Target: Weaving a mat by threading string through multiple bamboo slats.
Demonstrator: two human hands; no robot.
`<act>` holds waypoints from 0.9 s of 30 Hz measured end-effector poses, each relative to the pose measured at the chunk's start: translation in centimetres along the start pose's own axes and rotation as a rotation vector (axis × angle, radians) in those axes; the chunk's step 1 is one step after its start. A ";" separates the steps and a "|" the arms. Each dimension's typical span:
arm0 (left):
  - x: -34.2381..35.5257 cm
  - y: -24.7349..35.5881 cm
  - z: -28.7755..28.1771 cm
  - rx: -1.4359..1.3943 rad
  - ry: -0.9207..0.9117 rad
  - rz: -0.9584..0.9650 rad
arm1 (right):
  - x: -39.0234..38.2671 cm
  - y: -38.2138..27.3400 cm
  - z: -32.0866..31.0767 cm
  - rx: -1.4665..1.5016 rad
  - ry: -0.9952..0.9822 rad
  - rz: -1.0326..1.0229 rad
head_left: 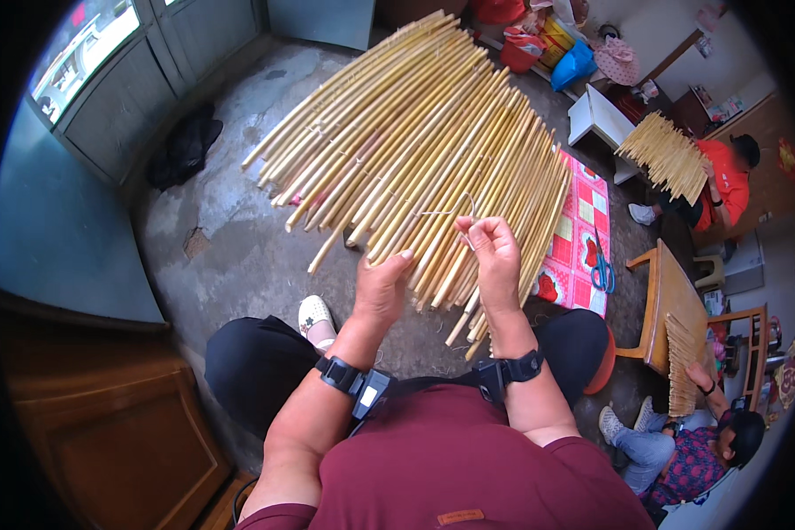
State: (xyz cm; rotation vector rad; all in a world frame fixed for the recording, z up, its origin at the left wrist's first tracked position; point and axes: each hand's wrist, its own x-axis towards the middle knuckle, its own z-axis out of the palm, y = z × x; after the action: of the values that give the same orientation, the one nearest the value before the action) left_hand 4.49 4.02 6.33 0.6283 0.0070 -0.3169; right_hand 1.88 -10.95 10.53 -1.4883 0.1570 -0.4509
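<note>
A wide mat of straw-coloured reed stalks (397, 168), laid side by side and bound with thin ties, stretches out before me. My left hand (382, 287) is closed on its near edge, the thumb lying on top and the other fingers hidden below. Over the near right part of the mat, my right hand (493, 252) pinches a thin pale string (473, 201), which loops up above the fingertips. The stalk ends are uneven, and a few at the right reach further toward me.
Right of the mat is a table with a red-and-pink patterned cloth (585, 221), holding blue-handled scissors (602, 272). Two other people at the right each hold a smaller reed mat (667, 155), one beside a wooden table (667, 305). A dark cloth-like heap (185, 146) lies on the floor at left.
</note>
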 end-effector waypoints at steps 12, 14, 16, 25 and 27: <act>-1.0 4.8 3.0 0.185 -0.053 0.189 | -1.2 -4.9 1.8 -0.358 -0.290 -0.281; -1.2 5.3 3.3 0.185 -0.043 0.198 | -1.4 -5.3 1.9 -0.345 -0.367 -0.256; -1.7 5.7 4.2 0.195 -0.031 0.224 | -1.5 -5.4 2.0 -0.305 -0.318 -0.283; -3.0 8.9 8.0 0.594 -0.012 0.406 | -1.6 -8.2 2.7 -0.268 -0.362 -0.392; -3.8 9.5 9.4 0.740 -0.035 0.437 | -1.7 -8.6 2.2 -0.223 -0.350 -0.365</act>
State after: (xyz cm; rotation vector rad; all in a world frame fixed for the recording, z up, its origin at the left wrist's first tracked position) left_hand 2.86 6.88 19.80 1.3305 -0.2890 0.1115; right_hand -0.49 -8.38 18.84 -1.7988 -0.3567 -0.4661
